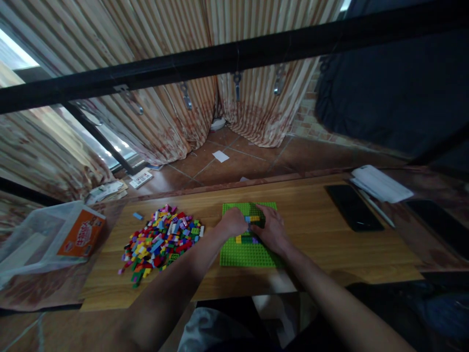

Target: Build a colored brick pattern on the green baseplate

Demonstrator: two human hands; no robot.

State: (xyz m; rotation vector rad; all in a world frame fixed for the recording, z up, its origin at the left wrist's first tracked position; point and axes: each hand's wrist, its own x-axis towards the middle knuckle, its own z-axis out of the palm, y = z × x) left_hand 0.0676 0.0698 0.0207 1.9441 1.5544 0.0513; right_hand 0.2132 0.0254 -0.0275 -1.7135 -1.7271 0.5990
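Observation:
A green studded baseplate [247,256] lies on the wooden board, with a small build of toy building bricks [254,219] on it in yellow, blue, green and purple. From the left, my left hand [234,222] comes over the plate, its fingers closed at a light blue brick [247,220] at the build's left end; the fingertips are partly hidden. My right hand [273,227] rests on the plate's right side, thumb and forefinger apart around the right end of the build. Left of the plate spreads a pile of loose multicoloured bricks [157,239].
A clear plastic box [40,239] with an orange label stands at the far left. One blue brick [138,216] lies apart from the pile. Toward the right are a black phone [353,208], a white pen [377,209] and a white case [383,183]. A black bar [227,58] crosses beyond the table.

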